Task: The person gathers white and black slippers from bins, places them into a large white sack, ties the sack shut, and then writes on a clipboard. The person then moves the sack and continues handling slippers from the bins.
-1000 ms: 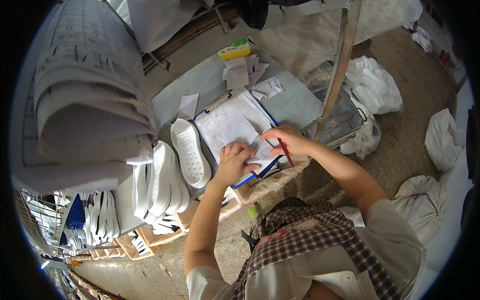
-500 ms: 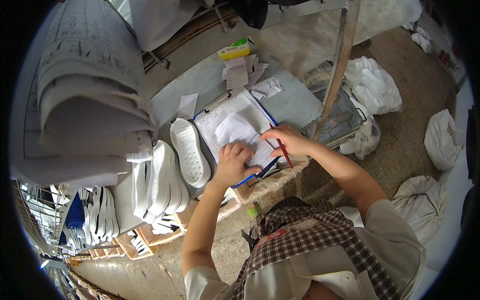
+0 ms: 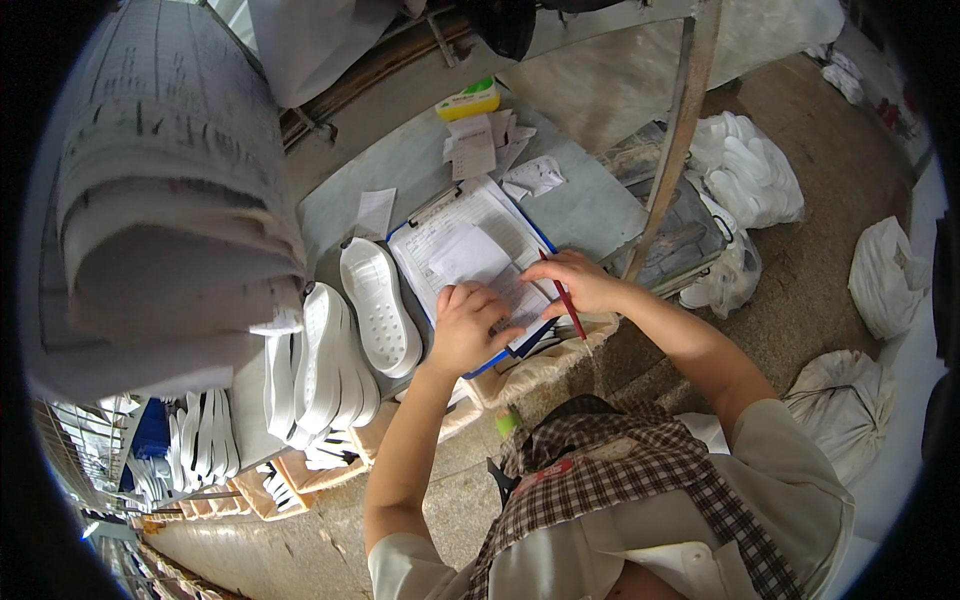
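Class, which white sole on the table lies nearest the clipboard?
The single sole just left of the clipboard: it lies apart, hollow side up, while the others lean packed together farther left.

No wording can be read to you here. The sheets (image 3: 425, 243) on your clipboard (image 3: 435, 206) carry ruled rows of tiny marks, the yellow-and-green packet (image 3: 470, 100) on the desk (image 3: 600, 205) bears small blurred print, and the large papers (image 3: 170, 130) hanging at your left show dark, illegible writing.
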Action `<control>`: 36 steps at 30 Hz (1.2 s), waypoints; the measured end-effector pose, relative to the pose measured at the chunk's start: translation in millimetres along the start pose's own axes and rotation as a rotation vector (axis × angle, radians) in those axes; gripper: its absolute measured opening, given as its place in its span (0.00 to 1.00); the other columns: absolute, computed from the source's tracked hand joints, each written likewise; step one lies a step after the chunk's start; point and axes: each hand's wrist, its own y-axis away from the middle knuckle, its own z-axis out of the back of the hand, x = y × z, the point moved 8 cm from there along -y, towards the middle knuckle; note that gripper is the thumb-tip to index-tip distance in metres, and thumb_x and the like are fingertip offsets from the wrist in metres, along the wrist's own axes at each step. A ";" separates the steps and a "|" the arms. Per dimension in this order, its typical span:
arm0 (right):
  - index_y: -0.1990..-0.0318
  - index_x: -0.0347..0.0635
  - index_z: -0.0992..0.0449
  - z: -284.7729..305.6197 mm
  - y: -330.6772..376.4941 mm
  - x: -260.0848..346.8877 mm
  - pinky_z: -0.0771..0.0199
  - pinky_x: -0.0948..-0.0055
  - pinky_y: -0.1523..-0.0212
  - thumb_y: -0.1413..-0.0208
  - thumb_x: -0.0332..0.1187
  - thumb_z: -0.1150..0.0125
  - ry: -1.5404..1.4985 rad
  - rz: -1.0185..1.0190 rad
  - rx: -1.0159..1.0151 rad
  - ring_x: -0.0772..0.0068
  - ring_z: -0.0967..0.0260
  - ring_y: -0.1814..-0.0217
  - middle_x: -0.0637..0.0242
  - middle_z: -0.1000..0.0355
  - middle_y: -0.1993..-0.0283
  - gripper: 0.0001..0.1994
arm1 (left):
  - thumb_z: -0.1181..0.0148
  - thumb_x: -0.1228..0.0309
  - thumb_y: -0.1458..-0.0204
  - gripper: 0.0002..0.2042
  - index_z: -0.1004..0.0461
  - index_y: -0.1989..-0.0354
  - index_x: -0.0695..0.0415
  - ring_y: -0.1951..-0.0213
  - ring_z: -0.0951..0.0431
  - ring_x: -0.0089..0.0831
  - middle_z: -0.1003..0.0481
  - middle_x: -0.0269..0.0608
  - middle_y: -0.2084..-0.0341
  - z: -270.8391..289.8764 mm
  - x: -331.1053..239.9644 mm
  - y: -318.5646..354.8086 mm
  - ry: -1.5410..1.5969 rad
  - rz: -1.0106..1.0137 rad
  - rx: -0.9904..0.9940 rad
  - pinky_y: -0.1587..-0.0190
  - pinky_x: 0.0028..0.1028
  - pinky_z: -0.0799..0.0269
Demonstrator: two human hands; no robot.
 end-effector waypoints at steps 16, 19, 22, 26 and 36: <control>0.49 0.46 0.30 7.0 0.7 5.2 0.36 0.63 0.49 0.65 0.45 0.27 -0.024 0.034 -0.080 0.56 0.33 0.49 0.61 0.29 0.51 0.32 | 0.32 0.63 0.62 0.09 0.22 0.73 0.52 0.55 0.29 0.34 0.24 0.31 0.66 -15.7 22.2 9.5 0.028 0.225 -0.036 0.50 0.37 0.41; 0.48 0.45 0.31 5.8 0.3 5.4 0.36 0.62 0.49 0.66 0.44 0.27 -0.020 0.022 -0.066 0.54 0.34 0.49 0.58 0.30 0.50 0.34 | 0.33 0.64 0.61 0.08 0.22 0.73 0.51 0.53 0.30 0.33 0.24 0.30 0.66 -15.4 21.5 14.0 0.033 0.191 -0.016 0.50 0.36 0.42; 0.47 0.44 0.32 2.4 0.3 3.6 0.35 0.62 0.49 0.66 0.43 0.26 0.053 -0.017 -0.035 0.54 0.33 0.49 0.57 0.30 0.49 0.35 | 0.36 0.68 0.58 0.05 0.22 0.72 0.52 0.55 0.28 0.34 0.24 0.33 0.65 -15.7 20.1 18.4 0.011 0.130 -0.041 0.53 0.36 0.40; 0.47 0.45 0.32 7.0 1.6 3.9 0.35 0.62 0.49 0.65 0.42 0.26 -0.066 -0.015 -0.117 0.54 0.33 0.49 0.59 0.30 0.50 0.34 | 0.39 0.74 0.54 0.05 0.24 0.67 0.56 0.64 0.25 0.34 0.24 0.40 0.63 -23.0 69.9 34.6 0.426 0.706 -0.177 0.60 0.32 0.32; 0.50 0.47 0.30 -0.8 -0.2 5.4 0.39 0.63 0.47 0.61 0.43 0.29 0.082 0.027 -0.072 0.60 0.32 0.51 0.64 0.28 0.54 0.28 | 0.31 0.61 0.63 0.15 0.24 0.67 0.53 0.59 0.30 0.38 0.27 0.36 0.69 3.7 -4.0 11.6 0.005 0.089 -0.056 0.54 0.35 0.39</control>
